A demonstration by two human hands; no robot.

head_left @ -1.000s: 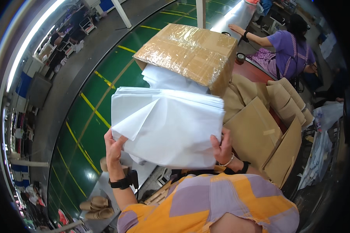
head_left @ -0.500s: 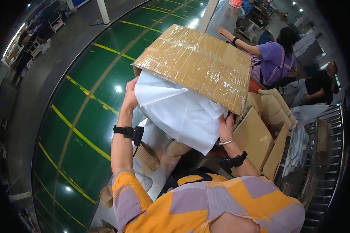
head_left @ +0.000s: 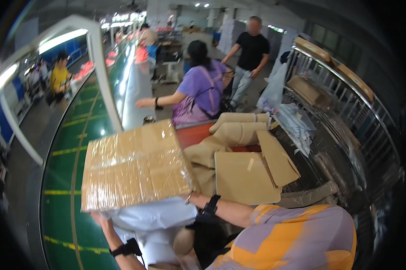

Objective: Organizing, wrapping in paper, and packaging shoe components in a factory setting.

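Both hands under box (head_left: 137, 166): left hand (head_left: 99, 219) clamped on lower edge, right hand (head_left: 190, 197) hidden, grip untellable. Best kept level, white sheets (head_left: 155, 218) pinned beneath.

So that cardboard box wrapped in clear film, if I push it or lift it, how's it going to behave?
The cardboard box looks stiff, with flat faces and sharp corners, so it should hold its shape. Its glossy clear film probably makes it slippery to grip. It sits tilted over soft white sheets, with the left hand under its edge, so a push may tip or slide it.
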